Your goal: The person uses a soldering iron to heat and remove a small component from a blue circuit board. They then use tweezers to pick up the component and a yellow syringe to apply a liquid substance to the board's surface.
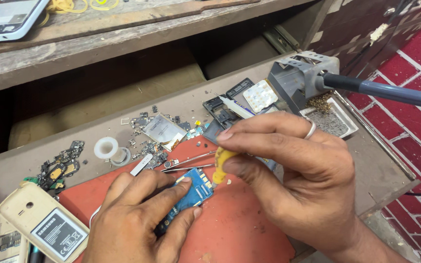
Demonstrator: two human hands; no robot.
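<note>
Blue circuit board (191,193) pinned on the red mat (239,229); yellow-handled tool (220,165) at its top edge.

Board judged light, thin, stiff and fragile; best held by the bare edges, clear of components. Left hand (140,219) lies flat, fingers curled over the board, clamping it to the mat. Right hand (293,175) arches above, fingertips pinching the tool, tip down at the board's corner. Tweezers (191,163) lie just beside it.

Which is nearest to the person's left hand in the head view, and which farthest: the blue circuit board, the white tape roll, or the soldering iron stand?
1. Blue circuit board: held under the left hand fingers, on the red mat.
2. White tape roll: on the bench beyond the hand, slightly left.
3. Soldering iron stand: far right at the back, past the right hand.
</note>
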